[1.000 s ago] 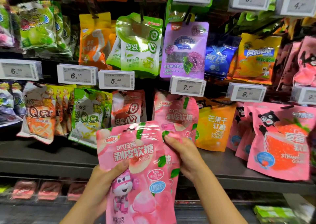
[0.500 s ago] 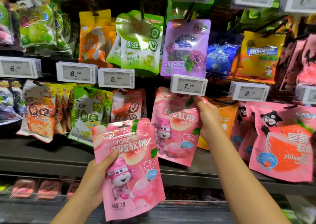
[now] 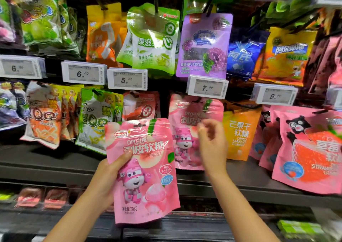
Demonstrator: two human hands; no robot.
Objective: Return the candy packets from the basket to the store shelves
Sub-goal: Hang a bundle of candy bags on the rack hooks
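My left hand [image 3: 109, 177] grips a pink peach candy packet [image 3: 144, 169] by its left edge, thumb across the front, holding it upright in front of the shelf. A matching pink packet [image 3: 187, 123] hangs on its peg under the 7.00 price tag [image 3: 207, 87]. My right hand [image 3: 211, 145] hovers in front of that hanging packet with fingers loosely curled and nothing in them, blurred by motion. The basket is out of view.
Hanging rows of candy bags fill the shelves: green QQ packets [image 3: 96, 119], an orange mango gummy bag [image 3: 240, 132], pink strawberry bags [image 3: 312, 149], a purple packet [image 3: 205, 45]. A dark shelf ledge [image 3: 55, 160] runs below the pegs.
My right hand hung the second pink packet on the peg, let go of it and dropped lower. My left hand still holds its packet, now slightly higher.
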